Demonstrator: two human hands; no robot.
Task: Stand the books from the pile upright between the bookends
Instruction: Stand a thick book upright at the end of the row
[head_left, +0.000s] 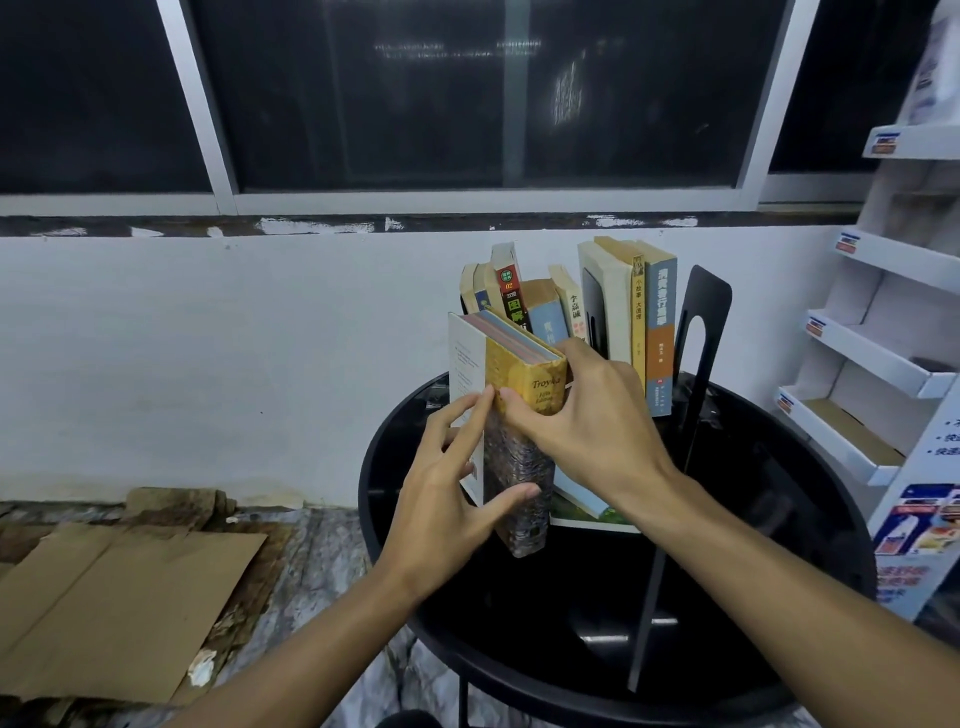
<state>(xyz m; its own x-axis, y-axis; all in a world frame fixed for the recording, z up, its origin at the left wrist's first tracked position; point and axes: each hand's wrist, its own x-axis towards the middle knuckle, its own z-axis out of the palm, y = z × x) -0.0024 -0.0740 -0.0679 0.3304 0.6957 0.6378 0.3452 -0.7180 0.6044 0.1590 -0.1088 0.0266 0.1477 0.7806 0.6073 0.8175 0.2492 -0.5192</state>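
A thick yellow book (524, 415) with a dark patterned lower spine is held upright over the round black table (753, 519). My left hand (457, 499) grips its lower left side, next to a white book (465, 358) beside it. My right hand (587, 415) clasps its top right. Behind, several books (524, 301) lean together, and two taller ones (644, 312) stand upright by a black bookend (701, 322). Another black bookend (595, 301) shows between the groups. A flat book (582, 493) lies under my right wrist.
A white cardboard display rack (878, 332) stands at the right, close to the table. Flattened cardboard (119, 597) lies on the floor at the left. A white wall and dark windows are behind the table.
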